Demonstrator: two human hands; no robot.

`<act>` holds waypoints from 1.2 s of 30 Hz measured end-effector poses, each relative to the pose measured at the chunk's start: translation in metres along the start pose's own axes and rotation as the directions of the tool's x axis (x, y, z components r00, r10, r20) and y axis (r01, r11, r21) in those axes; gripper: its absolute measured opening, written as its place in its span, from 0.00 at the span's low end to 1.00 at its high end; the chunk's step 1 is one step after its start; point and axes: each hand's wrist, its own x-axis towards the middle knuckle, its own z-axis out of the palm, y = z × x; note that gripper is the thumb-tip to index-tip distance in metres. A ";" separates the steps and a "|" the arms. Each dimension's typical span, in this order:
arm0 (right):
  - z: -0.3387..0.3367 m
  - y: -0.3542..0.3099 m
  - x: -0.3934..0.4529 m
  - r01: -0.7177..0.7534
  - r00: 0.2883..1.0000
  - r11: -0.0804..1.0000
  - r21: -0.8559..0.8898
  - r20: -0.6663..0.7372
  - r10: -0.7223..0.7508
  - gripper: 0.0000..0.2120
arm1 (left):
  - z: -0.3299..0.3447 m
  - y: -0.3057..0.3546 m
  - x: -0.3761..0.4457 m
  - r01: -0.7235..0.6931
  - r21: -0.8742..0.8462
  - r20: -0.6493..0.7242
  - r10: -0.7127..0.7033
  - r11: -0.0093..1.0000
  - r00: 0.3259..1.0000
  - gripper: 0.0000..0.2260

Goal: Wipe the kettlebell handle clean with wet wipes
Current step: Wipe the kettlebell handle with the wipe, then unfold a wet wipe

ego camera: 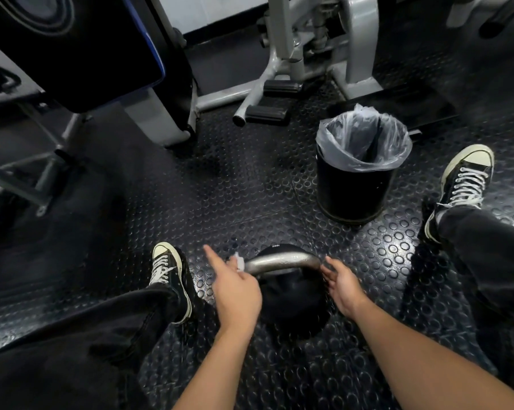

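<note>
Down on the studded floor (250,179), the kettlebell (291,294) sits between both hands, its handle (282,260) running side to side. Left hand (235,288) pinches a wet wipe (240,263) at the handle's left end, forefinger pointing; right hand (344,287), loosely spread, touches the opposite end.

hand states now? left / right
Left hand: holds a wet wipe against the kettlebell handle, index finger straight.
Right hand: open, beside the handle's right end.
</note>
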 end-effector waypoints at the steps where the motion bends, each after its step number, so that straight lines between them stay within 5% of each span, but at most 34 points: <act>1: -0.001 0.001 0.000 -0.006 1.000 1.000 -0.003 0.001 0.006 0.23 | 0.004 0.003 0.002 -0.004 0.048 0.047 0.002 0.999 0.999 0.40; 8: 0.001 -0.001 0.000 -0.029 0.999 0.999 -0.028 -0.019 0.029 0.14 | 0.000 0.008 -0.019 -0.218 0.218 0.304 0.146 0.951 0.941 0.41; 12: 0.007 -0.018 0.006 0.066 0.978 0.936 -0.346 -0.162 -0.129 0.24 | -0.018 0.021 0.006 -0.068 -0.179 0.317 0.123 0.981 0.941 0.28; 15: 0.039 -0.076 -0.013 0.281 0.888 0.818 -0.501 -0.188 -0.420 0.13 | -0.040 0.053 0.031 0.030 -0.486 0.340 0.158 0.874 0.927 0.23; 18: 0.082 -0.142 -0.044 0.523 0.781 0.673 -0.524 -0.021 -0.624 0.02 | -0.055 0.095 0.051 -0.034 -0.609 0.252 0.234 0.793 0.939 0.19; 22: 0.142 -0.208 -0.111 0.785 0.607 0.507 -0.356 0.275 -0.746 0.04 | -0.078 0.148 0.066 -0.112 -0.709 0.171 0.323 0.696 0.931 0.17; 27: 0.200 -0.256 -0.192 0.904 0.427 0.338 -0.261 0.510 -0.747 0.07 | -0.103 0.206 0.064 -0.283 -0.760 0.057 0.494 0.585 0.868 0.14; 33: 0.244 -0.307 -0.246 0.900 0.436 0.380 -0.215 0.486 -0.757 0.19 | -0.138 0.275 0.055 -0.536 -0.718 -0.141 0.661 0.443 0.737 0.12; 36: 0.262 -0.331 -0.262 0.863 0.487 0.489 -0.128 0.470 -0.736 0.14 | -0.154 0.301 0.051 -0.608 -0.689 -0.180 0.720 0.395 0.671 0.12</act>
